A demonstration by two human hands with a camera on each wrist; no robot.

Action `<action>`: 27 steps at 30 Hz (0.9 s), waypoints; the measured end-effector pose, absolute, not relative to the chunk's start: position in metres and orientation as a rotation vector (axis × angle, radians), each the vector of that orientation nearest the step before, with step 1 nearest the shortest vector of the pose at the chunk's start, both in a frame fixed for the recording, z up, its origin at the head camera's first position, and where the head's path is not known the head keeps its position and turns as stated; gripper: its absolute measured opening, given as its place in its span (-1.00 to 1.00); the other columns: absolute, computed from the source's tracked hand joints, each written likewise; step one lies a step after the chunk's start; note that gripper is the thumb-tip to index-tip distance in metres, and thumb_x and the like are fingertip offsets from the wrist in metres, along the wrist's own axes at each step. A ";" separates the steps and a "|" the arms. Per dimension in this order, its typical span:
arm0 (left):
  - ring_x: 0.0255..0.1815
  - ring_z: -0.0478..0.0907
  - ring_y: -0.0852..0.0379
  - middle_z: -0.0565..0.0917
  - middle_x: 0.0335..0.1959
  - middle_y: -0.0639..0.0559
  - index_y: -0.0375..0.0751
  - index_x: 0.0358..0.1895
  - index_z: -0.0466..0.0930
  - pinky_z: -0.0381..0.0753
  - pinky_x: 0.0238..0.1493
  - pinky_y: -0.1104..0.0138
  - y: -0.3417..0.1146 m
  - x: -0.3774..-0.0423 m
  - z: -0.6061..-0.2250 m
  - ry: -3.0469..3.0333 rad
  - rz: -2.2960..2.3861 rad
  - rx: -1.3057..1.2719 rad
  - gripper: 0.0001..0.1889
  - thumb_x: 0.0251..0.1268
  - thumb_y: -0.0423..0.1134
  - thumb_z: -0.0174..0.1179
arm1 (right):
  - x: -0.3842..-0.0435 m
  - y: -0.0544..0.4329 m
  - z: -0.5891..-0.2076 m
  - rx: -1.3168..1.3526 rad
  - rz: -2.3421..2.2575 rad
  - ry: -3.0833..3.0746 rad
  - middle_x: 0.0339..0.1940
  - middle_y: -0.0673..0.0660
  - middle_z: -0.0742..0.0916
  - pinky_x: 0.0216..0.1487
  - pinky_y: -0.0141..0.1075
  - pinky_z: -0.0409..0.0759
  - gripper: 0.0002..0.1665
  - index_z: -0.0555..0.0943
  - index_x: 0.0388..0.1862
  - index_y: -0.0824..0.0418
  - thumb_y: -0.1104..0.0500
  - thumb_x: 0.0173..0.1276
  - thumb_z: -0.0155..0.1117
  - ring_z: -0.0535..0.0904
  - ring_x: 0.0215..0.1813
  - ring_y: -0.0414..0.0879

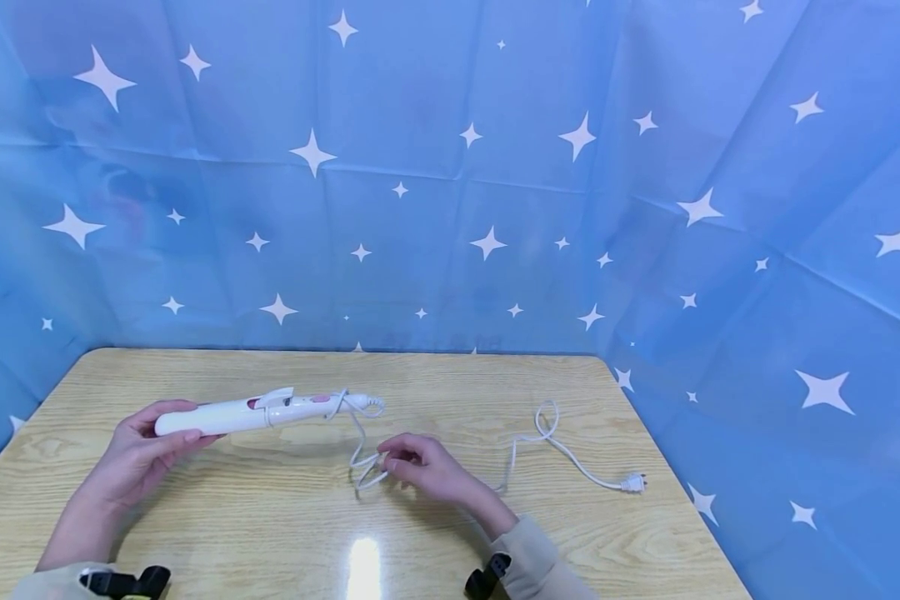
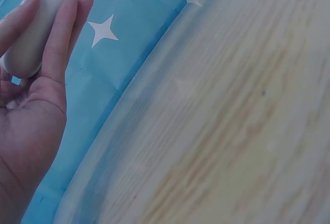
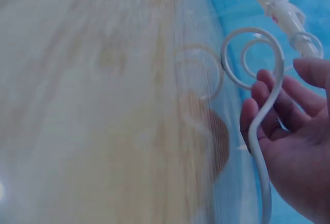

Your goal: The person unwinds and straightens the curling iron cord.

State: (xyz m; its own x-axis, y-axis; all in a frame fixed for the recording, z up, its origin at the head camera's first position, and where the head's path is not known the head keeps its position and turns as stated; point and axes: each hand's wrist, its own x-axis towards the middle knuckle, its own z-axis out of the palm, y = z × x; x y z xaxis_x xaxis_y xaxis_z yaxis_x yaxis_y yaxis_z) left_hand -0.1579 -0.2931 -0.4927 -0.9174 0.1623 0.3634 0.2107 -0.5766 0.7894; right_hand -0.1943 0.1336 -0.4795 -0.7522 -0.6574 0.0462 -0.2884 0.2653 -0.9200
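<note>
A white curling iron [image 1: 251,412] with pink details and a raised lever is held above the table, lying nearly level. My left hand [image 1: 138,450] grips its thick rounded end between thumb and fingers, as the left wrist view also shows on the pale barrel [image 2: 59,12]. From the iron's other end a white cord [image 1: 358,450] hangs in loose loops. My right hand [image 1: 427,471] holds this cord in curled fingers; in the right wrist view the cord [image 3: 260,126] runs across them, with the thumb apart.
The cord's far stretch loops on the wooden table [image 1: 270,517] at the right and ends in a two-prong plug [image 1: 633,482] near the right edge. A blue curtain [image 1: 420,208] with white stars stands behind and beside the table. Light glares off the front of the tabletop.
</note>
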 end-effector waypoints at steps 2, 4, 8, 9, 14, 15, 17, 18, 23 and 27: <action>0.15 0.60 0.00 0.62 0.13 -0.13 -0.42 0.20 0.62 0.72 0.11 0.10 -0.295 -0.157 -0.493 -1.444 -2.688 -0.639 -0.45 0.34 -0.86 -0.18 | -0.193 0.136 -0.478 -0.867 -1.474 2.211 -0.09 0.24 0.73 -0.16 -0.42 0.70 -0.58 0.55 0.26 0.43 0.25 0.53 0.21 0.64 -0.16 -0.05; 0.14 0.61 0.00 0.63 0.12 -0.13 -0.42 0.20 0.62 0.73 0.10 0.12 -0.296 -0.157 -0.493 -1.451 -2.688 -0.633 -0.46 0.35 -0.86 -0.18 | -0.192 0.139 -0.477 -0.855 -1.473 2.223 -0.10 0.19 0.74 -0.17 -0.43 0.68 -0.57 0.57 0.26 0.40 0.23 0.50 0.26 0.63 -0.19 -0.11; 0.08 0.68 -0.08 0.58 0.11 -0.14 -0.42 0.19 0.63 0.73 0.10 0.13 -0.299 -0.157 -0.494 -1.409 -2.709 -0.602 -0.46 0.35 -0.85 -0.18 | -0.191 0.146 -0.474 -0.814 -1.494 2.272 -0.13 0.12 0.75 -0.14 -0.41 0.69 -0.57 0.60 0.21 0.36 0.23 0.42 0.36 0.63 -0.17 -0.18; 0.07 0.69 -0.11 0.55 0.12 -0.15 -0.43 0.19 0.63 0.73 0.11 0.13 -0.300 -0.157 -0.495 -1.383 -2.722 -0.594 -0.46 0.35 -0.86 -0.19 | -0.191 0.148 -0.474 -0.798 -1.501 2.287 -0.14 0.11 0.75 -0.14 -0.41 0.69 -0.59 0.62 0.18 0.35 0.23 0.41 0.37 0.63 -0.16 -0.16; 0.04 0.70 -0.21 0.46 0.14 -0.16 -0.47 0.21 0.60 0.71 0.15 0.12 -0.308 -0.158 -0.501 -1.301 -2.769 -0.583 -0.46 0.36 -0.86 -0.22 | -0.191 0.157 -0.470 -0.753 -1.538 2.358 -0.13 0.16 0.75 -0.14 -0.41 0.70 -0.76 0.72 -0.03 0.37 0.26 0.39 0.42 0.66 -0.12 -0.12; 0.04 0.70 -0.22 0.46 0.14 -0.16 -0.47 0.21 0.60 0.71 0.15 0.11 -0.310 -0.159 -0.502 -1.296 -2.777 -0.583 -0.46 0.36 -0.86 -0.23 | -0.191 0.159 -0.470 -0.748 -1.547 2.368 -0.13 0.16 0.75 -0.14 -0.41 0.71 -0.79 0.73 -0.06 0.36 0.27 0.38 0.42 0.67 -0.13 -0.13; 0.05 0.70 -0.21 0.46 0.15 -0.16 -0.46 0.21 0.60 0.71 0.15 0.10 -0.313 -0.160 -0.504 -1.294 -2.795 -0.583 -0.45 0.37 -0.86 -0.23 | -0.191 0.163 -0.467 -0.747 -1.559 2.397 -0.16 0.15 0.75 -0.15 -0.41 0.71 -0.84 0.74 -0.12 0.36 0.29 0.38 0.42 0.67 -0.15 -0.15; 0.06 0.69 -0.20 0.45 0.15 -0.17 -0.47 0.21 0.60 0.71 0.15 0.10 -0.315 -0.160 -0.504 -1.289 -2.806 -0.582 -0.45 0.37 -0.86 -0.23 | -0.191 0.165 -0.466 -0.748 -1.560 2.418 -0.19 0.12 0.75 -0.17 -0.43 0.70 -0.86 0.75 -0.14 0.35 0.29 0.38 0.42 0.67 -0.17 -0.16; 0.10 0.67 -0.17 0.45 0.16 -0.18 -0.47 0.22 0.59 0.70 0.16 0.09 -0.320 -0.164 -0.505 -1.262 -2.839 -0.579 -0.46 0.37 -0.85 -0.22 | -0.193 0.177 -0.460 -0.750 -1.557 2.502 -0.30 0.02 0.72 -0.29 -0.47 0.64 -0.95 0.72 -0.23 0.27 0.28 0.40 0.41 0.59 -0.29 -0.24; 0.09 0.67 -0.23 0.41 0.18 -0.19 -0.48 0.23 0.58 0.70 0.17 0.07 -0.321 -0.166 -0.505 -1.221 -2.845 -0.602 -0.45 0.38 -0.85 -0.25 | -0.198 0.188 -0.457 -0.724 -1.557 2.557 -0.36 0.01 0.68 -0.43 -0.49 0.49 -0.93 0.69 -0.22 0.28 0.28 0.44 0.37 0.47 -0.40 -0.28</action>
State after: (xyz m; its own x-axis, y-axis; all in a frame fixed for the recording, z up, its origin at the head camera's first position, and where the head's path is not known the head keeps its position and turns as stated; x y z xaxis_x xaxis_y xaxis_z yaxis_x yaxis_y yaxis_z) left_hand -0.1661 -0.3208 -0.5045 -0.9270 0.1587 0.3399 0.1369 -0.7003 0.7006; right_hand -0.1980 0.1882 -0.4566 -0.8875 -0.4212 0.1866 -0.3590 0.3785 -0.8531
